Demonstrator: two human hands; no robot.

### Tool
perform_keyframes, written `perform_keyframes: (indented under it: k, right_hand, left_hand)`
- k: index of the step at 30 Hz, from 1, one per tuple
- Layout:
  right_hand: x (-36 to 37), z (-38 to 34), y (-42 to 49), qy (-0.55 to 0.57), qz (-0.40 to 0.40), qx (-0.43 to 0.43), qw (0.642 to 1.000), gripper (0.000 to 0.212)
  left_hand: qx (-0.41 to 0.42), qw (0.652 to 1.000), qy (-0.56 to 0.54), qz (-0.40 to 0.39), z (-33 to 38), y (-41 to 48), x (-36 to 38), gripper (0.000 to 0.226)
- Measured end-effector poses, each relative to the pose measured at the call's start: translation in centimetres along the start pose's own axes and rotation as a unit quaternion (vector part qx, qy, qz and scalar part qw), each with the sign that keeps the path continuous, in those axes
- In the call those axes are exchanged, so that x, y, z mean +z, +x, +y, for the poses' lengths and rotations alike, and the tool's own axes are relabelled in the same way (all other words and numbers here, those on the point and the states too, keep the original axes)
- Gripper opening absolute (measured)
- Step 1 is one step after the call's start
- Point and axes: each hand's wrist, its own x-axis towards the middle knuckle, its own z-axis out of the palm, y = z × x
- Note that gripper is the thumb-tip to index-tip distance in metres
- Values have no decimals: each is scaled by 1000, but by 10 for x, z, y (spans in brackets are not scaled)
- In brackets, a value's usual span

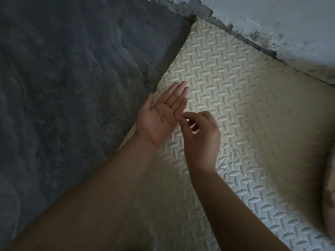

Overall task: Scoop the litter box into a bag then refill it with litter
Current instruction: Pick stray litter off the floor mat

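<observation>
Now, the left hand (159, 115) is held palm up over the edge of a cream foam mat (235, 87); it is opened out fully, fingers straight and close together, thumb spread to the side; nothing is gripped in it; a few small dark specks (161, 120) are seen on the palm. The right hand (201, 138) is placed just beside it, its back turned to the camera, fingers curled inward; its fingertips (181, 115) are pressed together, thumb to forefinger, right at the little-finger edge of the left palm; whether anything is caught in that pinch cannot be told, being too small to be made out. Both forearms are bare and are stretched in from the lower edge of the view. The mat is embossed with a tread pattern of short raised ovals; it is laid against a pale wall (272, 19) at the upper right, a rough grey strip running along the join; cracks are shown in its surface below the right wrist. To the left, a dark grey rough floor (63, 87) is butted against the mat's edge. At the far right a blurred brownish shape (330, 200) is cut off by the frame; it cannot be identified. Where the litter box lies cannot be told from this view.
</observation>
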Motion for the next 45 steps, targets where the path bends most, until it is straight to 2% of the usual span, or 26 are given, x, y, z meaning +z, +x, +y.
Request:
perform_keyframes:
  k: [10,16,20,24,29,32,38,42,45]
  right_hand:
    - [-3,-23,-8,65,36,46,996,11]
    - [-21,-43,13,69,43,-22,996,18]
    - [-52,-76,30,72,20,-66,995,11]
    - [-93,-130,35,71,-27,-89,993,5]
    - [-149,-241,23,108,-77,-84,988,4]
    - [-188,-333,20,113,-116,-93,982,8]
    - [-282,-559,26,98,-195,-208,953,5]
    - [-347,-697,14,105,-230,-245,936,5]
    - [-378,-769,-8,95,-283,-266,917,7]
  left_hand:
    - [-13,998,57,-27,-28,7,43,67]
    - [42,995,76,-43,-21,9,85,65]
    - [80,995,2,-54,-24,-5,128,65]
    - [95,993,-8,-67,-19,-34,181,65]
    - [138,989,7,-48,5,-103,284,62]
    - [156,986,-29,-51,28,-158,362,65]
    - [250,968,-24,22,96,-300,552,60]
    - [350,931,-33,103,123,-413,661,59]
    - [417,902,-67,91,127,-494,707,55]
